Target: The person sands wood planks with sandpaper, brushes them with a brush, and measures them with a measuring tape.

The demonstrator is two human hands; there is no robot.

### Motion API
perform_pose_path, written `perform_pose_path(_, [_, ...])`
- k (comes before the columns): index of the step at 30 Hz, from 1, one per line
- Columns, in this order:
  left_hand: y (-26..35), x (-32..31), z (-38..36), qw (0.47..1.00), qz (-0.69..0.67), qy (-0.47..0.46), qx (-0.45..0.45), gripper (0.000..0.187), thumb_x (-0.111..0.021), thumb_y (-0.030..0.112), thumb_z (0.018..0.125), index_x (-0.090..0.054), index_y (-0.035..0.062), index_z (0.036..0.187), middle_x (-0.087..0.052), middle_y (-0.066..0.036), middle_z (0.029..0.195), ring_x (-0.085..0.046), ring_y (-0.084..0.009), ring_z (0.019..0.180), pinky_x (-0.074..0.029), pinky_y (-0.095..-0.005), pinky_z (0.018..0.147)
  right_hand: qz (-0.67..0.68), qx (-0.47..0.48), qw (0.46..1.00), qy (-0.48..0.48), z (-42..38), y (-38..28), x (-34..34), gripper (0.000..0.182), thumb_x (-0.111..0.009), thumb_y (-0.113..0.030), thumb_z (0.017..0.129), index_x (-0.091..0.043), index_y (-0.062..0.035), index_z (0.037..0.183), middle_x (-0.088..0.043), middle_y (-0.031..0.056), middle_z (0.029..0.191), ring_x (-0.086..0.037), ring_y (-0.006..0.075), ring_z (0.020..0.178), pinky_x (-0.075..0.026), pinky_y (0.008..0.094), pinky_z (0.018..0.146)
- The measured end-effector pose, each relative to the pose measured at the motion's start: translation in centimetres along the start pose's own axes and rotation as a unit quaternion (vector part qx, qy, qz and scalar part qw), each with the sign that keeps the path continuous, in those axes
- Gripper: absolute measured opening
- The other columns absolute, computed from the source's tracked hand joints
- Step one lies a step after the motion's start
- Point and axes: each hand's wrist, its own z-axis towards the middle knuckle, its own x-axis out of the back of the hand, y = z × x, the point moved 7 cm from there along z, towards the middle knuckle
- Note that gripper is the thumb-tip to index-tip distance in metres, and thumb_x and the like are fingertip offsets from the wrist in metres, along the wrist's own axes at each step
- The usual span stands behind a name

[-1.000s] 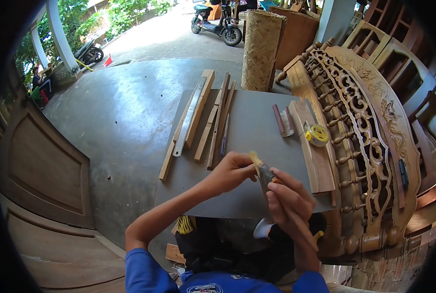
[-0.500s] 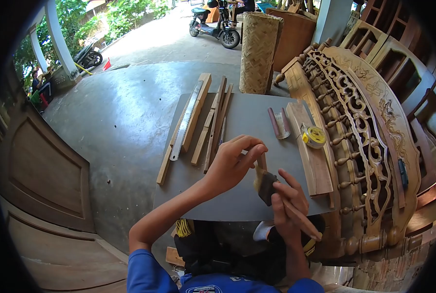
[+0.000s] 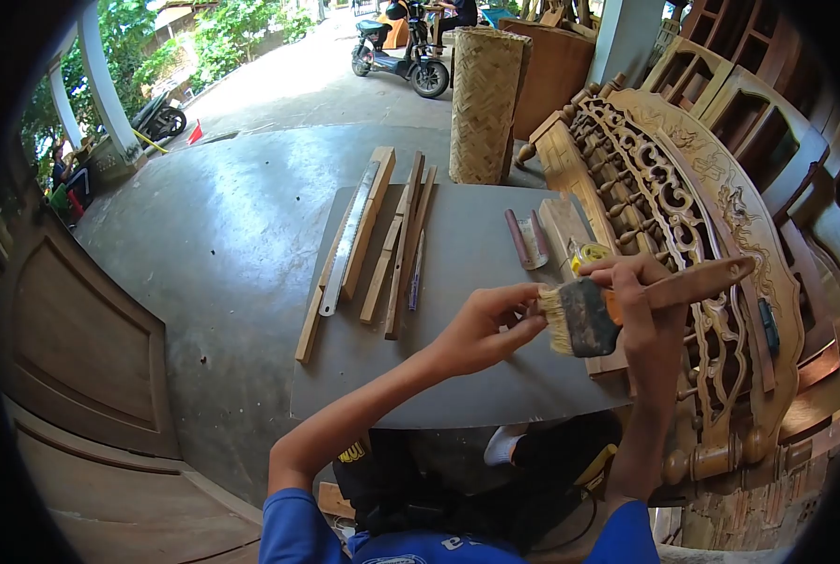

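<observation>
A wide paintbrush with pale bristles, a dark ferrule (image 3: 586,318) and a wooden handle (image 3: 704,283) is held above the right side of the grey table (image 3: 481,387). My right hand (image 3: 653,315) wraps round the brush where handle and ferrule meet. The thumb and forefinger of my left hand (image 3: 493,329) close on the edge of the bristles (image 3: 557,324). Just behind the brush, a yellow tape measure (image 3: 589,256) rests on a thick wood block (image 3: 563,224), partly hidden by my right hand. A scraper-like piece with reddish-brown sides (image 3: 527,239) lies beside the block.
On the table's left lie a handsaw (image 3: 349,240), several wood strips (image 3: 404,268) and a pen (image 3: 417,271). Carved wooden panels (image 3: 711,207) lean close along the right. A woven bamboo roll (image 3: 484,105) stands behind the table. Wooden door panels (image 3: 86,329) are at left.
The paintbrush has moved right and up and turned, so its bristles now point left and its handle right. My left hand has moved slightly right and down, onto the bristles.
</observation>
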Motion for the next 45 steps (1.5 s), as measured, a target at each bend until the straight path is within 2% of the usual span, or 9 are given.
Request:
perform_pose_path(6, [0.8,-0.2,-0.1,0.994,0.105,-0.008,-0.003,0.021,-0.056,0.011,0.083,-0.056,-0.0023,0.1,-0.054,-0.011,0.07,-0.047,-0.0154,0.057,-0.04,-0.0288,0.054,0.024,0.017,0.998,0.063,0.9,-0.4,-0.4,0.022,-0.046,-0.011,0.088,-0.054,0.0049,0.076,-0.062,0.0113,0.078,-0.056,0.0111,0.072,-0.045,0.0238,0.068])
perform_pose_path(10, [1.5,-0.7,-0.2,0.981,0.171,-0.049,-0.077,0.018,-0.055,0.011,0.083,-0.056,-0.0029,0.095,-0.054,-0.013,0.07,-0.047,-0.0162,0.056,-0.04,-0.0299,0.054,0.026,0.015,1.0,0.0,0.4,0.0,-0.8,0.019,-0.047,-0.01,0.087,-0.055,0.0036,0.077,-0.061,0.0089,0.076,-0.055,0.0095,0.07,-0.044,0.0235,0.066])
perform_pose_path(16, [0.9,0.2,0.1,0.996,0.092,0.013,0.014,0.015,-0.056,0.011,0.083,-0.055,-0.003,0.088,-0.051,-0.014,0.068,-0.046,-0.0238,0.058,-0.039,-0.0328,0.055,-0.027,0.02,0.999,-0.004,0.7,0.4,-1.3,0.018,-0.047,-0.008,0.087,-0.054,0.0039,0.075,-0.06,0.0078,0.074,-0.054,0.0093,0.067,-0.043,0.0236,0.063])
perform_pose_path(23, [0.9,-0.6,0.1,0.983,0.165,-0.037,-0.075,0.022,-0.055,0.01,0.086,-0.056,-0.0036,0.103,-0.055,-0.004,0.073,-0.046,-0.0072,0.061,-0.039,-0.0234,0.054,0.006,0.023,1.0,0.012,-0.3,0.1,-0.5,0.019,-0.046,-0.008,0.087,-0.053,0.0038,0.074,-0.059,0.0072,0.073,-0.053,0.0096,0.068,-0.043,0.0246,0.065])
perform_pose_path(28, [0.6,1.4,-0.5,0.998,0.027,0.021,0.043,0.027,-0.046,0.017,0.091,-0.057,-0.0023,0.107,-0.058,-0.004,0.077,-0.051,-0.0073,0.065,-0.041,-0.0228,0.055,0.001,-0.032,0.999,-0.03,-1.8,0.6,0.0,0.018,-0.047,-0.009,0.087,-0.049,0.0022,0.074,-0.058,0.0072,0.071,-0.055,0.012,0.069,-0.043,0.0257,0.067])
perform_pose_path(31, [2.0,3.7,-3.1,0.996,-0.033,0.069,0.046,0.031,-0.044,0.022,0.093,-0.059,-0.0023,0.104,-0.06,-0.005,0.079,-0.05,-0.0076,0.061,-0.042,-0.0215,0.055,0.0,0.052,0.998,-0.032,-2.4,2.8,-1.2,0.019,-0.048,-0.015,0.088,-0.046,0.0005,0.078,-0.055,0.0093,0.065,-0.056,0.0157,0.067,-0.044,0.0284,0.066])
perform_pose_path(34, [4.4,5.7,-7.5,0.99,-0.069,0.112,0.057,0.027,-0.044,0.019,0.092,-0.06,-0.0019,0.101,-0.062,-0.009,0.08,-0.055,-0.0097,0.066,-0.044,-0.0225,0.056,-0.085,-0.164,0.968,-0.172,-4.0,5.8,-3.9,0.024,-0.051,-0.024,0.088,-0.044,-0.0016,0.085,-0.055,0.0136,0.068,-0.058,0.0235,0.071,-0.044,0.0331,0.068])
perform_pose_path(37, [5.9,7.2,-10.8,0.979,-0.082,0.178,0.06,0.025,-0.046,0.018,0.091,-0.06,-0.0025,0.096,-0.062,-0.011,0.082,-0.058,-0.0119,0.071,-0.046,-0.0236,0.057,-0.241,-0.203,0.907,-0.281,-5.1,8.3,-7.6,0.028,-0.053,-0.029,0.086,-0.043,-0.0029,0.089,-0.057,0.0158,0.075,-0.057,0.0301,0.076,-0.043,0.0364,0.071])
perform_pose_path(45, [5.1,7.2,-10.5,0.98,-0.049,0.184,0.055,0.019,-0.05,0.011,0.089,-0.057,-0.0019,0.102,-0.061,-0.013,0.091,-0.059,-0.0118,0.074,-0.048,-0.0224,0.061,-0.31,0.012,0.94,-0.143,-2.4,10.3,-10.1,0.041,-0.058,-0.026,0.081,-0.044,-0.0008,0.111,-0.046,0.02,0.107,-0.047,0.0359,0.1,-0.039,0.041,0.085])
